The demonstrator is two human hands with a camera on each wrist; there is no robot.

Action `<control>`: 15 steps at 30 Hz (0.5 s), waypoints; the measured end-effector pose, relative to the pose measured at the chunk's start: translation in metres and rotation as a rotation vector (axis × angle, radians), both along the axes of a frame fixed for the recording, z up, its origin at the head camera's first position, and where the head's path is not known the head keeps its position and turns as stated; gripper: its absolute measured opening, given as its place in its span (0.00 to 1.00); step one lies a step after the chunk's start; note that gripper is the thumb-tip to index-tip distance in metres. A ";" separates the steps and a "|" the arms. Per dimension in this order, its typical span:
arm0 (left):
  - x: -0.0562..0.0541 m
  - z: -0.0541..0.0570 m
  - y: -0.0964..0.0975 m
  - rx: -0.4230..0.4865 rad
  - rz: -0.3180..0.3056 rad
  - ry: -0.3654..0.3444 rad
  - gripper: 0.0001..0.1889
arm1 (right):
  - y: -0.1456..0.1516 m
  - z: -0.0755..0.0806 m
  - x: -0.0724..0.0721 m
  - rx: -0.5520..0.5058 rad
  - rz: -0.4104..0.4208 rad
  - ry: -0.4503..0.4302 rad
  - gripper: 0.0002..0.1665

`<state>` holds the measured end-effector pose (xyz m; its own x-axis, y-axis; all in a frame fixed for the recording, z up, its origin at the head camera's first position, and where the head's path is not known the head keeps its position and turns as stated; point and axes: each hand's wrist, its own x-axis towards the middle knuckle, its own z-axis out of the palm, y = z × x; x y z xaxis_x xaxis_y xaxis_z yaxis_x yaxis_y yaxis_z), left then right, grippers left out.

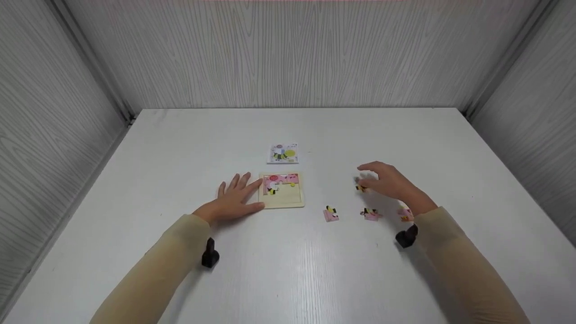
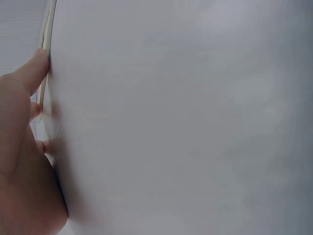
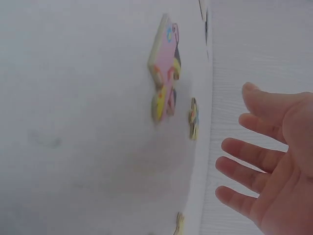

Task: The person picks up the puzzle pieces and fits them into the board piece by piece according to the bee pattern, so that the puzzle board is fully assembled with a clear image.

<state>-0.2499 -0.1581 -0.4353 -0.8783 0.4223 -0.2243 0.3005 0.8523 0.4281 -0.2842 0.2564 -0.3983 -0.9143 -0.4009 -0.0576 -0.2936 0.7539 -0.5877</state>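
Note:
My left hand (image 1: 234, 202) rests on the white table with its fingers spread. Its index finger and thumb touch the left edge of a wooden puzzle tray (image 1: 288, 198). Several pink, yellow and white pieces sit joined along the tray's top and left side; bare wood shows elsewhere. To the right, my right hand (image 1: 389, 182) hovers with loosely bent fingers over a puzzle piece (image 1: 360, 187), partly covering it in the head view. In the right wrist view nothing lies between the fingers, and a pink puzzle piece (image 3: 165, 56) lies apart from the hand.
Behind the tray lies a square picture card (image 1: 284, 154) with a bee design. Loose puzzle pieces lie right of the tray: one pink and yellow piece (image 1: 331, 214), another pink piece (image 1: 371, 214), and a piece (image 1: 404, 213) partly behind the right wrist. Grey wood-grain walls enclose the table.

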 end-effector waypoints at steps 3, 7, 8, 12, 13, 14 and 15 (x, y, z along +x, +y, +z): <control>0.000 0.000 -0.001 0.001 0.000 -0.003 0.41 | 0.005 -0.002 -0.002 0.034 -0.020 -0.024 0.28; -0.001 -0.001 0.000 0.000 -0.015 0.018 0.41 | 0.009 -0.005 -0.005 0.114 -0.009 -0.024 0.29; -0.001 -0.001 0.000 0.000 -0.019 0.024 0.41 | 0.010 -0.006 -0.006 0.135 -0.007 -0.023 0.29; -0.002 -0.001 0.000 -0.003 -0.021 0.023 0.41 | 0.013 -0.009 -0.008 0.170 -0.015 -0.051 0.30; -0.001 -0.001 0.000 -0.003 -0.023 0.026 0.41 | 0.014 -0.010 -0.008 0.170 -0.022 -0.065 0.30; -0.001 -0.001 -0.001 -0.002 -0.024 0.026 0.41 | 0.014 -0.010 -0.008 0.166 -0.028 -0.076 0.30; -0.001 -0.001 -0.001 -0.004 -0.022 0.023 0.41 | 0.014 -0.011 -0.009 0.164 -0.033 -0.087 0.30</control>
<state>-0.2511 -0.1589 -0.4363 -0.8739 0.4406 -0.2055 0.3290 0.8472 0.4172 -0.2929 0.2708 -0.4090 -0.9157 -0.3495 -0.1986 -0.2206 0.8499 -0.4785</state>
